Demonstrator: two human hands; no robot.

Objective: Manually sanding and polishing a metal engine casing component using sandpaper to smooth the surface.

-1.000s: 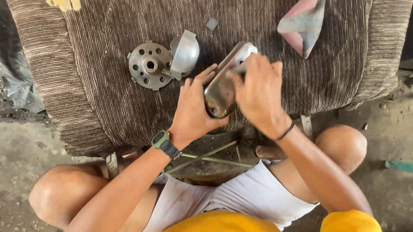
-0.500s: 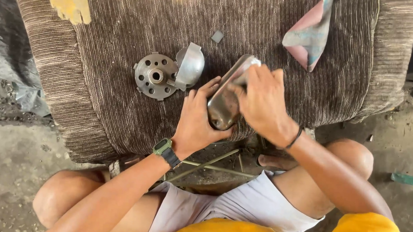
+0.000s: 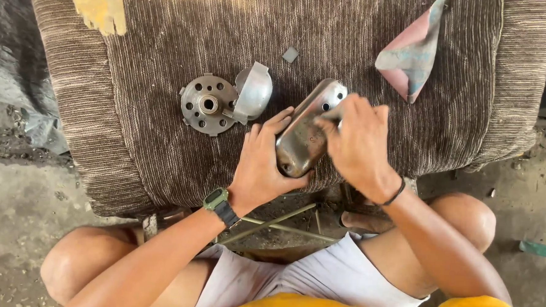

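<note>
An oblong metal cover point(image 3: 304, 133) with two small holes lies tilted on a brown ribbed cushion point(image 3: 164, 106). My left hand point(image 3: 263, 165), with a green watch on the wrist, grips its lower left side. My right hand point(image 3: 359, 145) presses fingertips onto the cover's upper right part; whatever lies under the fingers is hidden. A round metal disc point(image 3: 207, 104) with several holes sits left of the cover, and a curved shiny metal cap point(image 3: 253, 91) touches its right side.
A folded sheet of reddish sandpaper point(image 3: 412, 52) lies at the cushion's upper right. A small grey square point(image 3: 290, 54) rests above the cover. A yellow patch point(image 3: 98, 1) is at the top left. Thin metal rods point(image 3: 276, 224) lie on the dirt floor between my knees.
The view has shifted slightly. My right hand has slid a little along the cover's upper end; the left hand keeps its grip.
</note>
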